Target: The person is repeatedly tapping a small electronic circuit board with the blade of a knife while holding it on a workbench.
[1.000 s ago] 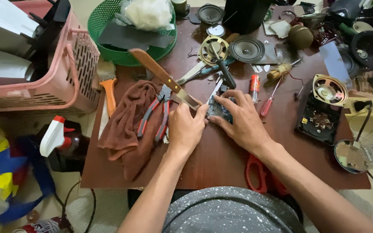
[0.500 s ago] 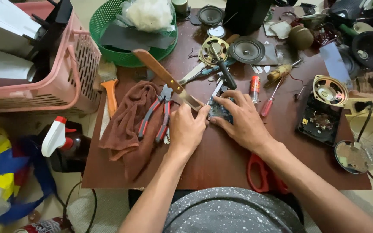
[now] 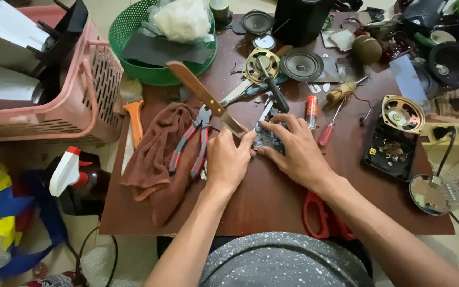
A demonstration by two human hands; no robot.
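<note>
Nearest us, red scissors (image 3: 320,215) lie at the counter's (image 3: 261,207) near edge. At mid-counter our left hand (image 3: 228,162) and right hand (image 3: 293,151) close their fingers on a small circuit board (image 3: 268,139). Left lie pliers (image 3: 189,143) on a brown cloth (image 3: 155,159); speakers (image 3: 299,64) sit toward the far edge.

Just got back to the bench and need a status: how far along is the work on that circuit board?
Done: the speakers lie loose and the black casing lies open. In hand: left hand and right hand press on the blue circuit board. Left: pliers and screwdriver lie unused; nothing looks reassembled.
</note>
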